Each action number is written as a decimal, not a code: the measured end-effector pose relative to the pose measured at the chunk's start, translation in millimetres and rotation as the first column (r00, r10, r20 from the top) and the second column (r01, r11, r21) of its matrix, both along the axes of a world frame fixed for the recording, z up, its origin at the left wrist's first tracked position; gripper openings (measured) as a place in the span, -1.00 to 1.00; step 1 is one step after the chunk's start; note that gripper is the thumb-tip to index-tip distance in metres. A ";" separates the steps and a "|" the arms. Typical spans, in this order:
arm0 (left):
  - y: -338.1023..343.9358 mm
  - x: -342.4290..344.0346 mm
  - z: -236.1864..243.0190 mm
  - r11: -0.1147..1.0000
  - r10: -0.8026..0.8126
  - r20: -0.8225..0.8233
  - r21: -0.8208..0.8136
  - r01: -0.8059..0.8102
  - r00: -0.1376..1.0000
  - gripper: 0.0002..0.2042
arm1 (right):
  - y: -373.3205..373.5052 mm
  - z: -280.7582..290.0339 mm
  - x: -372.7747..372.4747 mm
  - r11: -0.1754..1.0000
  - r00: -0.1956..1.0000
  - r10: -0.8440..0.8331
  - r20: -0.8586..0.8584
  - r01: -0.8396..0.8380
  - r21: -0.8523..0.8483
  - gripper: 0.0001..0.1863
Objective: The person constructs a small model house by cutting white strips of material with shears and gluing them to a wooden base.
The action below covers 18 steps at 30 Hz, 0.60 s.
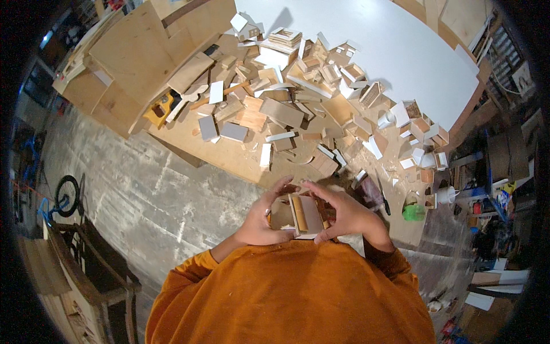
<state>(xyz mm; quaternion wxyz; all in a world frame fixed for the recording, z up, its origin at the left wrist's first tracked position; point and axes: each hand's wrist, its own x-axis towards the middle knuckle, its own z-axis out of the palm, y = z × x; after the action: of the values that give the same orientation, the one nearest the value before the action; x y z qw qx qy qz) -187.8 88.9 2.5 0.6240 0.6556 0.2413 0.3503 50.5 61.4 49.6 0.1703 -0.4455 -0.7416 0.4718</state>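
Close against my orange top, both hands grip a small wooden model piece (311, 213), which looks like a little house or box with a pale sloping panel and a light wood edge. My left hand (259, 219) wraps its left side, thumb at the near end and fingers at the far end. On the other side my right hand (345, 213) holds the pale panel's side, its thumb near the bottom corner. The fingertips of both hands nearly meet at the far end. The underside of the piece is hidden.
Ahead, a workbench (200, 155) bears many wood offcuts and several small model houses (246, 27). A yellow-handled saw (159, 110) lies at its left. On the right are a green object (413, 212) and a white cup (444, 195). A small bicycle wheel (67, 195) stands far left.
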 end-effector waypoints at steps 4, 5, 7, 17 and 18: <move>1.0 0.9 6.6 0.981 0.015 -0.088 0.196 0.002 0.996 -0.07 | -3.4 -0.7 2.9 1.000 1.000 0.005 -0.019 -0.005 0.023 0.26; 1.7 0.7 9.0 0.969 0.030 -0.115 0.248 0.000 0.993 -0.06 | -3.8 -1.7 3.5 1.000 1.000 0.009 -0.029 -0.008 0.027 0.25; 2.9 -0.5 13.2 0.936 0.062 -0.169 0.351 0.001 0.984 -0.04 | -5.1 -1.8 3.8 0.998 1.000 0.013 -0.025 -0.011 0.060 0.24; -11.9 -10.0 -22.2 0.968 -0.058 0.112 -0.237 0.084 0.992 0.02 | -14.8 -1.0 7.2 0.996 0.994 -0.083 -0.074 0.081 -0.035 0.22; -14.3 -10.8 -25.7 0.950 -0.147 0.029 -0.275 0.149 0.989 -0.01 | -15.4 -1.1 7.3 0.995 0.993 -0.090 -0.076 0.087 -0.050 0.22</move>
<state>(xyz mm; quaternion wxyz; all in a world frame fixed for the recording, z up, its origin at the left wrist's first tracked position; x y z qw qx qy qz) -198.7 74.6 -23.2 0.7347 0.5769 0.2355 0.2682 57.8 46.1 48.5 0.2094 -0.4631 -0.7027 0.4979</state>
